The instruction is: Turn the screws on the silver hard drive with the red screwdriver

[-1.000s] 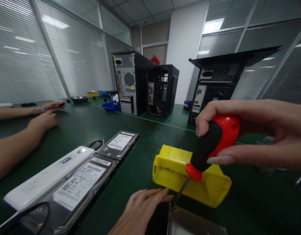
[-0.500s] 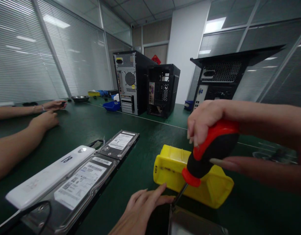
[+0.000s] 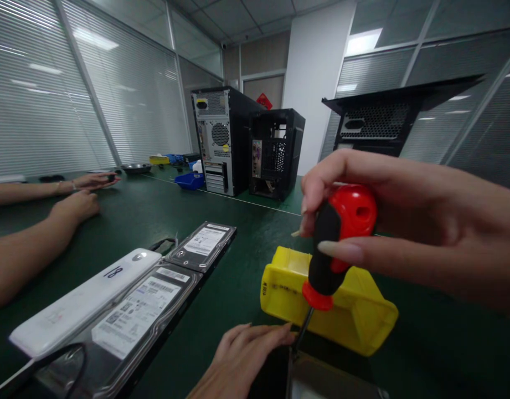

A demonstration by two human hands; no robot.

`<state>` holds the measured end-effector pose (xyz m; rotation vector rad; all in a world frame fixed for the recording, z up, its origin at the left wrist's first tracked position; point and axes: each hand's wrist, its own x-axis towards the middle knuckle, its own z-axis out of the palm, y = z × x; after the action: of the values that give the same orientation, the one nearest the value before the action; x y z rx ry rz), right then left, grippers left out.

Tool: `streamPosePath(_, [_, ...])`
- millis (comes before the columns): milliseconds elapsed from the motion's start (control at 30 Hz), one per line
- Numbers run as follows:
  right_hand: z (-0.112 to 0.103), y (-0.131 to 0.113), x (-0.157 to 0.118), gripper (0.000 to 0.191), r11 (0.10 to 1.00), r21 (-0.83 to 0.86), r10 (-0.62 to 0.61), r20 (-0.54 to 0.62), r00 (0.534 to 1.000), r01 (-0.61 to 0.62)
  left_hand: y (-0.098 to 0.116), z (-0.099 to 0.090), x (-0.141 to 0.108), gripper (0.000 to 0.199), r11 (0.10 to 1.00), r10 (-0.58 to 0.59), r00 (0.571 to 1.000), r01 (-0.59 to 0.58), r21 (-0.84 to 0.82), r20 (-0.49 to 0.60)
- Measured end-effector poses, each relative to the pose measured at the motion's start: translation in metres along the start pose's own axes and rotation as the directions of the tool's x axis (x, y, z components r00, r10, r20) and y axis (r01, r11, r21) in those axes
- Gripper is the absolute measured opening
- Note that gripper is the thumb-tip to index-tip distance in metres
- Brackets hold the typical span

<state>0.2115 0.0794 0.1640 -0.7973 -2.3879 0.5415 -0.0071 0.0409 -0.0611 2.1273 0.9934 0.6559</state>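
Note:
My right hand (image 3: 387, 216) is wrapped round the red and black handle of a screwdriver (image 3: 327, 257), its thumb along the side. The shaft slants down to the near corner of a hard drive (image 3: 333, 379), cut off by the bottom edge. My left hand (image 3: 248, 354) stretches its fingers out beside that corner, fingertips close to the shaft; whether they touch it I cannot tell. The screwdriver's tip is hard to make out against the dark corner. Just behind stands a yellow plastic bin (image 3: 286, 293), partly covered by the screwdriver.
To the left lie two more hard drives (image 3: 140, 310) and a white power strip (image 3: 88, 299) marked 18. Computer cases (image 3: 242, 133) stand at the back, and another case (image 3: 375, 122) at the right. Another person's hands (image 3: 78, 202) rest at the far left. A blue bin (image 3: 190, 180) sits behind.
My right hand has turned the screwdriver handle and shifted a little left, the handle now more upright. My left fingers have drawn together and the index finger has lowered.

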Motion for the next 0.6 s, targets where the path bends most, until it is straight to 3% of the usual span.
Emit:
streamPosePath(133, [0.006, 0.004, 0.018, 0.003, 0.981, 0.193, -0.028, 0.033, 0.999, 0.021, 0.0, 0.002, -0.002, 0.075, 0.999, -0.051, 0.998, 0.051, 0.006, -0.036])
streamPosePath(233, [0.011, 0.005, 0.024, 0.017, 0.973, 0.229, 0.014, -0.02, 1.0, -0.009, -0.005, 0.005, -0.004, 0.082, 0.998, -0.065, 0.995, 0.065, -0.004, -0.072])
streamPosePath(367, [0.002, 0.011, 0.013, 0.041, 0.989, -0.068, 0.122, -0.102, 0.987, -0.13, -0.008, 0.007, -0.004, 0.084, 0.999, -0.051, 0.996, 0.052, 0.003, -0.076])
streamPosePath(500, [-0.015, 0.024, 0.0, 0.051, 0.886, -0.375, 0.213, -0.19, 0.958, -0.271, -0.007, 0.006, -0.003, 0.085, 0.997, -0.074, 0.995, 0.075, 0.003, -0.067])
streamPosePath(567, [-0.019, 0.025, -0.002, 0.055, 0.913, -0.375, 0.119, -0.127, 0.985, -0.159, -0.006, 0.006, -0.002, 0.082, 0.998, -0.066, 0.996, 0.067, 0.005, -0.067])
streamPosePath(600, [-0.019, 0.023, -0.003, 0.053, 0.916, -0.364, 0.13, -0.135, 0.982, -0.172, -0.006, 0.006, -0.002, 0.08, 0.998, -0.064, 0.996, 0.065, 0.006, -0.069])
